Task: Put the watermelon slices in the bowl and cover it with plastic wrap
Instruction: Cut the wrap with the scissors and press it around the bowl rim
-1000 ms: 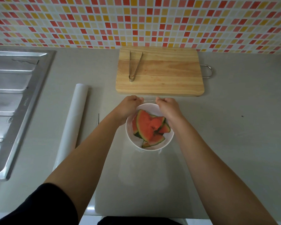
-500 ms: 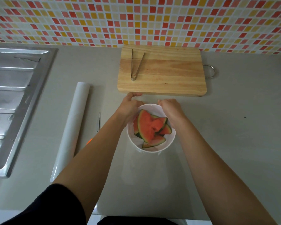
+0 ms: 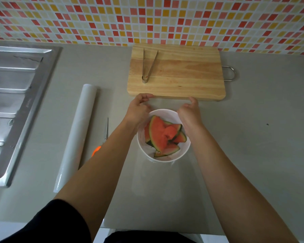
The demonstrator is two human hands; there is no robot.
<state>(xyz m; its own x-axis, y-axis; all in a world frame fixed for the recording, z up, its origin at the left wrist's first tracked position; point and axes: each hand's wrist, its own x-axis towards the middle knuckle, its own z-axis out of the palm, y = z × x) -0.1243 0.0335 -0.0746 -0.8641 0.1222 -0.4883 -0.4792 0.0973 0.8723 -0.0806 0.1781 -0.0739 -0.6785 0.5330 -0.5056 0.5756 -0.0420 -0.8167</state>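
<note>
A white bowl (image 3: 167, 157) on the grey counter holds several watermelon slices (image 3: 161, 135), red flesh up. A clear sheet of plastic wrap (image 3: 158, 183) lies over the bowl and runs down the counter toward me. My left hand (image 3: 139, 108) and my right hand (image 3: 189, 110) are just beyond the bowl's far rim. Each pinches a far corner of the sheet, with its thin edge stretched between them in front of the cutting board.
A wooden cutting board (image 3: 182, 76) with metal tongs (image 3: 148, 66) lies behind the bowl. The plastic wrap roll (image 3: 77, 134) lies to the left, scissors (image 3: 104, 135) with an orange handle beside it. A steel sink drainboard (image 3: 12, 102) fills the far left.
Both hands moved away from me, from over the bowl's far rim to just before the cutting board, and spread apart, drawing the wrap's far edge past the bowl.
</note>
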